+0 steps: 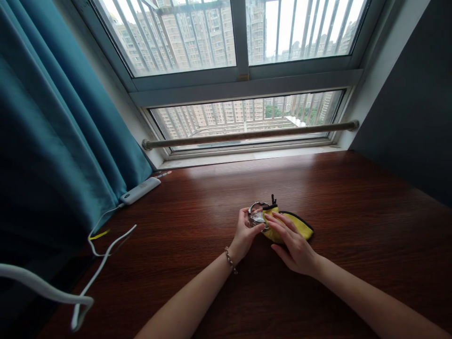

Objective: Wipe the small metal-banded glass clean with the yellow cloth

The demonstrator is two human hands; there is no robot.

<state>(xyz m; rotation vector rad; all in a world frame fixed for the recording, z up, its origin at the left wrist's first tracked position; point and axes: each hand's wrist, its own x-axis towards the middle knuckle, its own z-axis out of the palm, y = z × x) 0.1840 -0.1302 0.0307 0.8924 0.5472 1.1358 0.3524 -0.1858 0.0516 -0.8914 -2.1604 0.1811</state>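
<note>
A thick white cable (35, 281) lies at the near edge of the view, well to the left of both hands. A bead-like bracelet (230, 260) encircles the wrist of the left hand (245, 235). The left hand is narrowed around the left side of a shiny round item (258, 216), thumb on the near side. The right hand (294, 249) lies against a yellow cloth (300, 226) with black edging, its fingers extended and its thumb spaced apart; whether it grips the cloth cannot be determined. The cloth covers the right side of the round item, between the hands, and extends beyond the right hand's knuckles. Both hands are positioned above the brown tabletop (353, 202). Forward-left of the left hand, a white power strip (140, 190) sits beside a blue curtain (76, 108). Farther ahead of both hands, a horizontal rail (247, 136) crosses a barred window (243, 42).
</note>
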